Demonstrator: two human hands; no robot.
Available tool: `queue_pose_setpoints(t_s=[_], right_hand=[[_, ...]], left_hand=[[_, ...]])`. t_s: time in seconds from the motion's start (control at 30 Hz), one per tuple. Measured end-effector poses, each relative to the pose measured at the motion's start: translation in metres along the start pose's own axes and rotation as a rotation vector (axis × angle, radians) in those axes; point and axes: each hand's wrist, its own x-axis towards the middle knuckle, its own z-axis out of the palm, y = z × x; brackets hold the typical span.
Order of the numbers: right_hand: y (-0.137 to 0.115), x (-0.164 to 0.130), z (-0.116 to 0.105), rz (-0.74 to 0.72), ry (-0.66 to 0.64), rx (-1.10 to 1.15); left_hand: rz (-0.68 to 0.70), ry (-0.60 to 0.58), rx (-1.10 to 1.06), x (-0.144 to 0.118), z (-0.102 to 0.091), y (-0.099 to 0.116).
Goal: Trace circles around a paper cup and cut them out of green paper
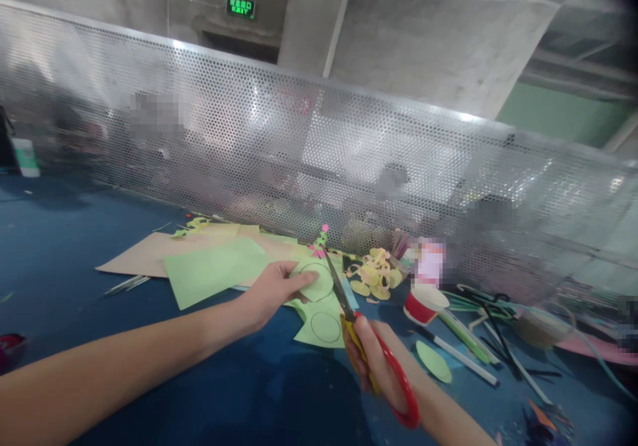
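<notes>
My left hand (273, 292) pinches a piece of light green paper (319, 316) with circles drawn on it, held just above the blue table (74, 246). My right hand (379, 361) grips scissors (343, 300) with red and yellow handles. The blades point up and away, cutting along the edge of one drawn circle beside my left fingers. A second drawn circle lies lower on the same piece.
A larger green sheet (212, 270) and brown card (144, 256) lie behind my left hand. Yellow paper curls (373, 274), a red-and-white cup (423, 303), a cut green oval (433, 361), pens and sticks (473, 346) sit at right. A perforated metal screen (319, 160) bounds the table's far side.
</notes>
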Motion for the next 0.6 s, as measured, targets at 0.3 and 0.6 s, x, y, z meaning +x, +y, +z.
queue_pose_setpoints(t_s=[0.3, 0.6], right_hand=[[0.0009, 0.0, -0.0002, -0.005, 0.013, -0.004], [-0.0038, -0.0005, -0.0015, 0.045, 0.016, -0.032]], left_hand=[[0.008, -0.006, 0.0, 0.0008, -0.0013, -0.0001], [-0.017, 0.012, -0.012, 0.0039, -0.0056, -0.0033]])
